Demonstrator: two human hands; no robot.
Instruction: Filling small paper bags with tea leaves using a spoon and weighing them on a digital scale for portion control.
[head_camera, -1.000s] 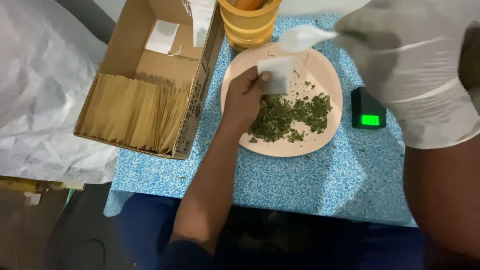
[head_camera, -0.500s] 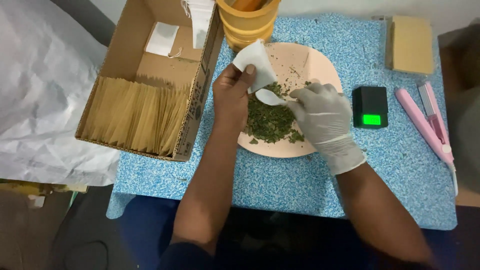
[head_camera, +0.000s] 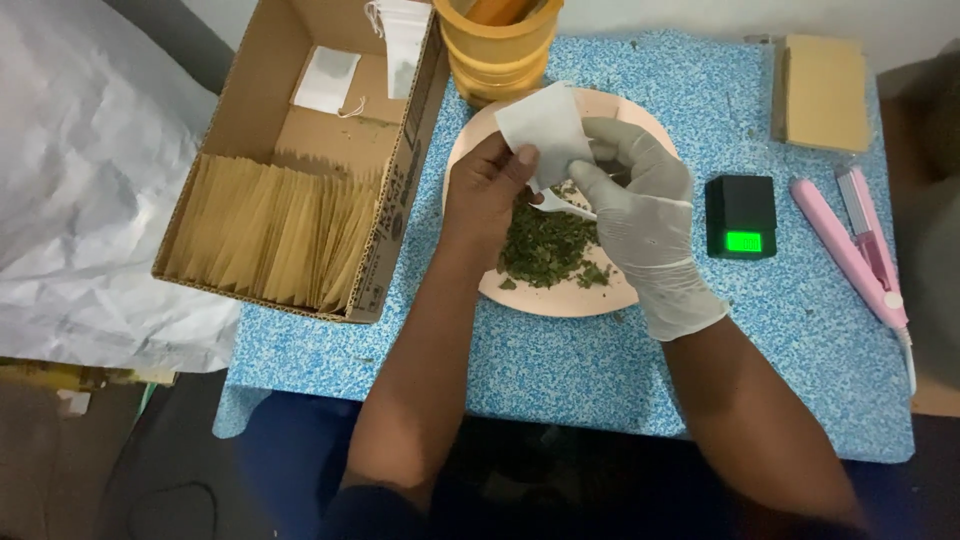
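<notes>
**Paper pouch held over a plate of dried leaves**

A blue-and-white speckled table top (head_camera: 600, 370) fills the middle of the view, with a dark floor below it and crumpled white sheeting (head_camera: 90, 180) on the far left. On the table's left edge stands an open brown cardboard box (head_camera: 300, 150) packed with upright tan paper envelopes (head_camera: 270, 235). Next comes a yellow plastic tub (head_camera: 497, 45) and, below it, a round pink plate (head_camera: 565, 295) carrying chopped green dried leaves (head_camera: 545, 245).

Above the plate the bare left hand (head_camera: 485, 200) pinches a small white paper pouch (head_camera: 545, 130) between thumb and fingers. The white-gloved right hand (head_camera: 640, 215) is closed on a small white spoon (head_camera: 560, 203) just beside the pouch. Further right sit a black pocket scale with a green display (head_camera: 741, 215), a tan block (head_camera: 825, 90) and a pink heat sealer (head_camera: 860, 245).

Half a second ago the spoon lay down in the leaves; now the gloved hand has risen to the pouch.
</notes>
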